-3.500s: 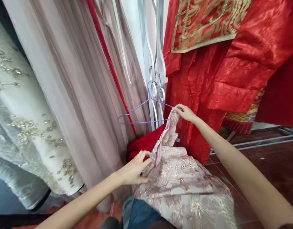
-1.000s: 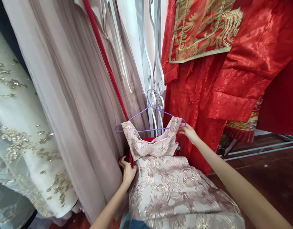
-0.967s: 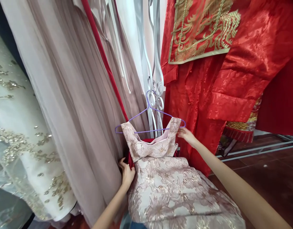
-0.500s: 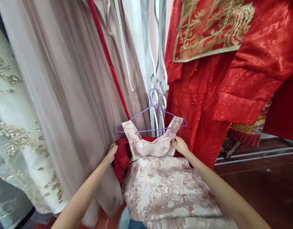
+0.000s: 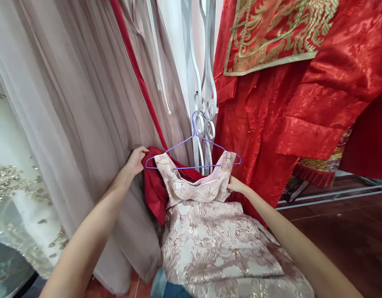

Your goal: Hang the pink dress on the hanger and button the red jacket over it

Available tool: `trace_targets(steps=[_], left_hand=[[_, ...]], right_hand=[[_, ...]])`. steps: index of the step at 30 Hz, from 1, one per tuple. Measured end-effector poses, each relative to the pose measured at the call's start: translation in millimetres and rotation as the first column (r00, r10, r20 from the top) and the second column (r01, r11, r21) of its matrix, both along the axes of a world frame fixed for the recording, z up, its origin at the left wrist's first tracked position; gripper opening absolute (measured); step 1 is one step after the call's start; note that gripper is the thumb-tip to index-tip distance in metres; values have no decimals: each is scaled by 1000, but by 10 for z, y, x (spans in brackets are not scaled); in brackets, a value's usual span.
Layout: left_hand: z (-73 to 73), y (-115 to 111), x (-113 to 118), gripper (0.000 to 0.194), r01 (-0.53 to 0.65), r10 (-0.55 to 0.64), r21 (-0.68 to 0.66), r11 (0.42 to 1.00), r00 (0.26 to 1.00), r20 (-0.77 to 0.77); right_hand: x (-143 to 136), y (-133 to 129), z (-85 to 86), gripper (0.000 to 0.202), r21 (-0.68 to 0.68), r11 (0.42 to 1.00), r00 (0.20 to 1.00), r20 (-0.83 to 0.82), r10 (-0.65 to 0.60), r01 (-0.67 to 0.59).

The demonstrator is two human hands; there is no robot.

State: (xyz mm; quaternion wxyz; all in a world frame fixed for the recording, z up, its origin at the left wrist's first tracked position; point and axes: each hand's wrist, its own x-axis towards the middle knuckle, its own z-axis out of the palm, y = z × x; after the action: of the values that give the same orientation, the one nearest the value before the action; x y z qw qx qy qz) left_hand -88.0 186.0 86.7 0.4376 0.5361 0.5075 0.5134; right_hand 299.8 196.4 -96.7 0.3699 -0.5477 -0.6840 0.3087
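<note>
A pale pink dress [image 5: 206, 231] with a metallic flower pattern hangs by its straps on a purple hanger [image 5: 194, 167]. Behind its bodice lies dark red cloth [image 5: 155, 192], which runs up into a long narrow red strip [image 5: 138, 74]. My left hand [image 5: 137, 159] pinches the upper edge of this red cloth, just left of the hanger. At the right side of the bodice is my right hand [image 5: 236, 185]; its fingertips are tucked behind the dress and hidden.
Greyish-pink drapery [image 5: 94, 103] fills the left, beside a white beaded gown [image 5: 20, 186]. White scrolled metalwork [image 5: 206, 103] stands behind the hanger. Red garments with gold embroidery [image 5: 271, 37] hang at the right. A metal rail [image 5: 334, 198] runs low above the tiled floor [image 5: 327, 240].
My left hand has risen with the red cloth, lifting it to the level of the hanger. My right hand's fingers have slipped further behind the bodice. The view has shifted slightly.
</note>
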Motion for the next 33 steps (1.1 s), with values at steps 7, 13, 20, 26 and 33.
trace_targets(steps=[7,13,20,26,33], left_hand=[[35,-241,137,38,139,-117,112,984,975,-187],[-58,-192,111,49,41,2,177,983,972,-237],[-34,-193,138,51,-46,121,221,974,933,-339],[-58,-168,180,47,-120,218,271,955,906,-364],[-78,-83,201,44,-149,248,265,953,886,-393]], right_hand=[[-147,48,0,37,72,997,988,149,-34,24],[-321,25,-8,18,101,978,946,254,-201,180],[-46,106,213,26,236,941,954,117,-276,243],[409,213,611,29,339,921,981,-77,-178,193],[774,307,924,35,284,957,986,-165,-4,51]])
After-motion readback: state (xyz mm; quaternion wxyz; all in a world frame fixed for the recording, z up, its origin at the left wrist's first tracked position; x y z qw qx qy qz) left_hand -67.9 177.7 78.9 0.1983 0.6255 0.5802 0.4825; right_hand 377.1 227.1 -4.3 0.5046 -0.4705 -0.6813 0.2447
